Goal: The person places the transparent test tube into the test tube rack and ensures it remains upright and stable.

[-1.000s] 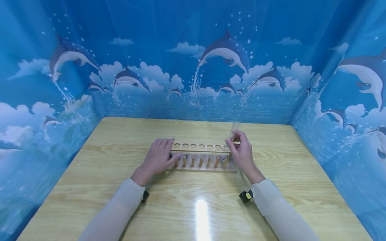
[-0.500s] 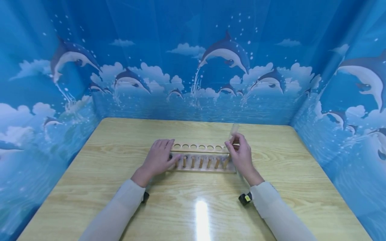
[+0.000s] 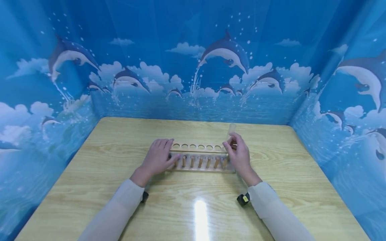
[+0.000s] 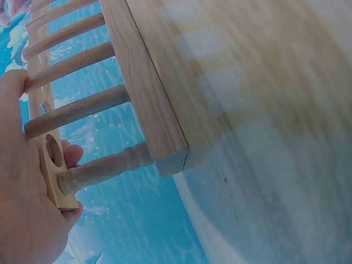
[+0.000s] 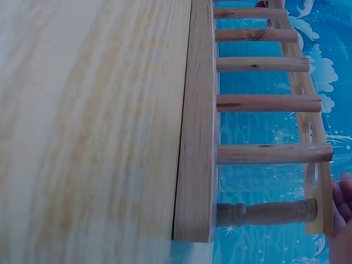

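Observation:
A wooden test tube rack (image 3: 199,151) stands upright in the middle of the table, with a row of round holes along its top bar and a row of pegs in front. My left hand (image 3: 156,154) grips the rack's left end; in the left wrist view its fingers wrap the end of the top bar (image 4: 60,190). At the right end, my right hand (image 3: 239,152) pinches a clear test tube (image 3: 231,130), whose upper part sticks up above the fingers. The fingers hide the tube's lower part. In the right wrist view, fingertips (image 5: 344,192) show beside the top bar's end.
The rack's thick base (image 5: 198,121) rests on the wood-grain table (image 3: 169,204). A blue dolphin-print curtain (image 3: 193,67) surrounds the table at the back and on both sides. A bright reflection lies on the table near the front.
My right hand has moved slightly left, and the test tube's top has come a little lower and to the left. My left hand stays on the rack's left end.

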Demonstrator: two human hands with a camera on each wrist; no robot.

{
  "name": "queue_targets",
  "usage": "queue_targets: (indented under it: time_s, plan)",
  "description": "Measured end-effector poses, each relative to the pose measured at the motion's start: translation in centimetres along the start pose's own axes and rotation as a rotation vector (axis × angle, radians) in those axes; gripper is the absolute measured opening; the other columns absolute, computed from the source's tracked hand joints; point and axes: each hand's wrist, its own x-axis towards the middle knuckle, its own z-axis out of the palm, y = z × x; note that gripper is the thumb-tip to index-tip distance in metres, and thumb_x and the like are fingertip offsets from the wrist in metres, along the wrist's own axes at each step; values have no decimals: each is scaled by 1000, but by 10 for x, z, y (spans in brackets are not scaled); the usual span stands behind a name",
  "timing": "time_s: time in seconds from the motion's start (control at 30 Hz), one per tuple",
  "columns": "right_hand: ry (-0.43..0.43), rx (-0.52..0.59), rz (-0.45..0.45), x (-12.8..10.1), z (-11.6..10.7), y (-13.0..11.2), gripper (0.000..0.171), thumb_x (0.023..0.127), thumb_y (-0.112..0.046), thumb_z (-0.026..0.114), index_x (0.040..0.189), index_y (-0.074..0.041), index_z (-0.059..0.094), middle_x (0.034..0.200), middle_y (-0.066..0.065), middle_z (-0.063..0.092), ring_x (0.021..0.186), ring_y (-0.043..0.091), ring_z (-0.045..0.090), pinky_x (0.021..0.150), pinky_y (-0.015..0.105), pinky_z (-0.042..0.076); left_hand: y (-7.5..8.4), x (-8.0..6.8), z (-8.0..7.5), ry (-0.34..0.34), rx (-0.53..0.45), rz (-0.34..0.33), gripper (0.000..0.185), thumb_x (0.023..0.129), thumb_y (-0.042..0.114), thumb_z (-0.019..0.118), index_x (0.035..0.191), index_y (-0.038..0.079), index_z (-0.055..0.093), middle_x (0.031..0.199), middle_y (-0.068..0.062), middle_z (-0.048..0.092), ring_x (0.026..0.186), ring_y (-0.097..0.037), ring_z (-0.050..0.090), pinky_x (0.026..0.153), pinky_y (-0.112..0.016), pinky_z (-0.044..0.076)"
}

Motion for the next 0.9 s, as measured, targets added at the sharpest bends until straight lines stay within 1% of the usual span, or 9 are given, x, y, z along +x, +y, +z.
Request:
queue_targets:
  time_s: [0.23,0.4,0.53,0.8,0.9]
  plan:
    - [-15,0,-6,0,-2,-1,37,95,-9,63,128,3,50,90,8,58,90,24,65,77,38,58,1,0,1,7,5,4,75,98,57,44,145,-1,39,136,-18,50,127,-33,44,113,-48,29]
    - [-43,27,4,2,-6,-3,36,95,-8,62,129,-2,50,90,8,59,91,22,64,79,37,58,1,0,1,4,4,6,75,98,57,44,145,-2,39,137,-18,49,128,-33,44,113,-49,28]
    - [-75,36,13,4,-8,-4,37,96,-9,61,131,-4,50,91,8,60,92,23,64,80,38,58,1,0,0,0,0,0,75,98,57,44,146,-1,38,138,-18,49,128,-33,43,114,-48,28]
    - [-107,22,52,6,-9,-5,45,93,-14,66,134,-4,49,91,7,58,93,22,63,82,38,57,0,0,-1,-8,7,1,75,98,57,44,146,-1,38,138,-18,49,128,-33,43,114,-48,28]
    - [-112,26,67,6,-9,-5,50,92,-14,67,136,-4,46,93,8,58,94,22,63,83,38,56,0,0,0,-8,9,1,75,98,57,44,146,-1,38,138,-18,49,129,-33,43,114,-48,28]
